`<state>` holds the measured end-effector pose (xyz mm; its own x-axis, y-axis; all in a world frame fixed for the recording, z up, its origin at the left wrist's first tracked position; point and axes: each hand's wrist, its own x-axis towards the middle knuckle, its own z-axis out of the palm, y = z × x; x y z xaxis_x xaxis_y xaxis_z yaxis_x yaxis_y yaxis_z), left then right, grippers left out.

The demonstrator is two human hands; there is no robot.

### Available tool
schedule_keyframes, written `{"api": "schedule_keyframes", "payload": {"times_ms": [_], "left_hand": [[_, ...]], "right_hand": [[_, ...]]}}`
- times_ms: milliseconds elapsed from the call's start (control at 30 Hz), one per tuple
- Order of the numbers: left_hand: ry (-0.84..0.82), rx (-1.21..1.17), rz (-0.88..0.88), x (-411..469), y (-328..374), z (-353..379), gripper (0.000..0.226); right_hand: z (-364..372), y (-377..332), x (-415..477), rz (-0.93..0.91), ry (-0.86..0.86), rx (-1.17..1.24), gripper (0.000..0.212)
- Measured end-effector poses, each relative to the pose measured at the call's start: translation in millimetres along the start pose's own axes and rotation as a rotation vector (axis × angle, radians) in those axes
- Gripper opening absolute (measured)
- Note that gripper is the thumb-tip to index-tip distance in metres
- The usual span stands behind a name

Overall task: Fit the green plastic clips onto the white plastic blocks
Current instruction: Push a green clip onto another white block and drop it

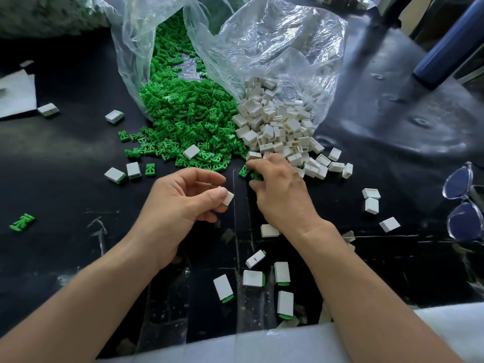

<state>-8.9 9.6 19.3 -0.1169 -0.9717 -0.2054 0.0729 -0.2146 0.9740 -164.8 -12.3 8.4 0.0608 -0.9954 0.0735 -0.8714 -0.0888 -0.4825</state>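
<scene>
A heap of green plastic clips (pixel 183 119) spills from a clear bag onto the black table. To its right lies a pile of white plastic blocks (pixel 282 127). My left hand (pixel 180 203) pinches one white block (pixel 228 198) between thumb and fingers, just above the table. My right hand (pixel 277 189) reaches forward at the near edge of both piles, fingers curled down onto green clips (pixel 255 176); whether it holds one is hidden. Several blocks with green clips fitted (pixel 252 278) lie near my forearms.
Two clear plastic bags (pixel 262 48) stand open at the back. Loose white blocks (pixel 372 205) and single clips (pixel 22 221) lie scattered about. Glasses (pixel 463 205) rest at the right edge. A white sheet (pixel 15 95) lies far left, a blue cylinder (pixel 450 43) at the upper right.
</scene>
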Motion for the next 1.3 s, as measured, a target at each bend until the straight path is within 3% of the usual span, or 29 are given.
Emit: {"api": "schedule_keyframes", "payload": {"times_ms": [133,333,433,567,733,867,1300], "left_hand": [[-0.042,-0.059,-0.019,-0.6,0.6,1.3,0.025],[-0.059,-0.144,-0.083,-0.2,1.2,1.4,0.017],[-0.051,-0.116,-0.078,-0.4,1.5,1.9,0.02],[-0.028,-0.075,-0.022,0.0,1.5,0.1,0.032],[0.011,-0.02,0.021,-0.4,0.2,-0.6,0.026],[-0.005,0.024,0.063,-1.6,2.4,0.6,0.015],[-0.007,0.051,0.091,-0.6,-0.3,1.1,0.013]], "right_hand": [[-1.3,1.2,0.8,0.049,0.016,0.018,0.034],[-5.3,4.2,-1.2,-0.011,0.125,0.077,0.009],[-9.0,2.6,-1.6,0.012,0.187,0.318,0.012],[-9.6,-3.1,-4.9,0.044,0.071,0.715,0.023],[-12.1,-8.8,-8.6,-0.004,-0.04,0.917,0.028],[-13.9,-11.6,-10.4,-0.019,-0.069,0.968,0.022],[-15.0,-14.0,-14.1,-0.112,-0.092,0.866,0.023]]}}
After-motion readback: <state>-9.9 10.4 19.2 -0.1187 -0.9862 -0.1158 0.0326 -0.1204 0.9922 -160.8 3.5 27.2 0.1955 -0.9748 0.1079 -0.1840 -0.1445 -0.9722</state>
